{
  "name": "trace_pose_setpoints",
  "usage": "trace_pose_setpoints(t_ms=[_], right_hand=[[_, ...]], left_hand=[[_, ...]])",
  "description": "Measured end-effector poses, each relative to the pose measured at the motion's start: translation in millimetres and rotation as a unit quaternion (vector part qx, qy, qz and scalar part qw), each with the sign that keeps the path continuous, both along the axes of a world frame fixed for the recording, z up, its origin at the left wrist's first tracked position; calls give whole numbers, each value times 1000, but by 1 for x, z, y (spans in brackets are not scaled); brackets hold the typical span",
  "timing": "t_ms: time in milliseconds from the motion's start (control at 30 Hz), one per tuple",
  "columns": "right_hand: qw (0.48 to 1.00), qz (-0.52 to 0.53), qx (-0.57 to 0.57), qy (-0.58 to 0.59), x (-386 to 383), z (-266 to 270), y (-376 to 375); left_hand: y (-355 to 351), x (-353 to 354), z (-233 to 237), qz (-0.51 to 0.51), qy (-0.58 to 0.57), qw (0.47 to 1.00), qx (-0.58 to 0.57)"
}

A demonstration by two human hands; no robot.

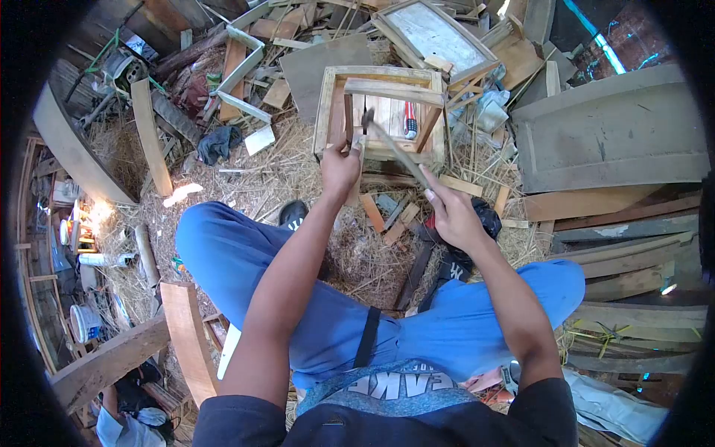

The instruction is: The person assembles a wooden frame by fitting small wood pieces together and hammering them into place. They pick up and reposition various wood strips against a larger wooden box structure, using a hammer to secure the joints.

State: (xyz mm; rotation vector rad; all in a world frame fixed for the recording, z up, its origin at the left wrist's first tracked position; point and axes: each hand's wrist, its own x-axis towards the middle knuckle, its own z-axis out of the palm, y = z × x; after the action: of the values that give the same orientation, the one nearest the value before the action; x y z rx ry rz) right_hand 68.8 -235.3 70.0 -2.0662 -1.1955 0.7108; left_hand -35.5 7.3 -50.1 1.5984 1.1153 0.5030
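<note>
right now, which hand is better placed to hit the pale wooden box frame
Right. The right hand grips the slim wooden-handled hammer, whose head is up against the pale wooden box frame. The left hand sits at the frame's front edge and seems to be steadying it.

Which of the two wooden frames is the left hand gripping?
The nearer open frame, gripped by the left hand; the farther frame holds a pale panel.

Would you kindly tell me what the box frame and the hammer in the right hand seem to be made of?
The box frame looks like bare, unpainted wood: pale tan boards, matt, with plain sawn edges. The hammer, gripped in the right hand, has a slim pale handle, probably wood, and a small dark head, likely metal, though too small to be sure.
</note>
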Motion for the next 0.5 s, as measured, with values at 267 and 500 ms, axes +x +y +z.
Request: trace_pose_setpoints(t_ms=[267, 500], right_hand=[[999, -36, -21, 34, 1, 6, 2], [998, -6, -51, 28, 5, 21, 8]], left_hand=[[0, 2, -1, 4, -25, 1000, 5], [-8, 0, 28, -1, 45, 997, 68]])
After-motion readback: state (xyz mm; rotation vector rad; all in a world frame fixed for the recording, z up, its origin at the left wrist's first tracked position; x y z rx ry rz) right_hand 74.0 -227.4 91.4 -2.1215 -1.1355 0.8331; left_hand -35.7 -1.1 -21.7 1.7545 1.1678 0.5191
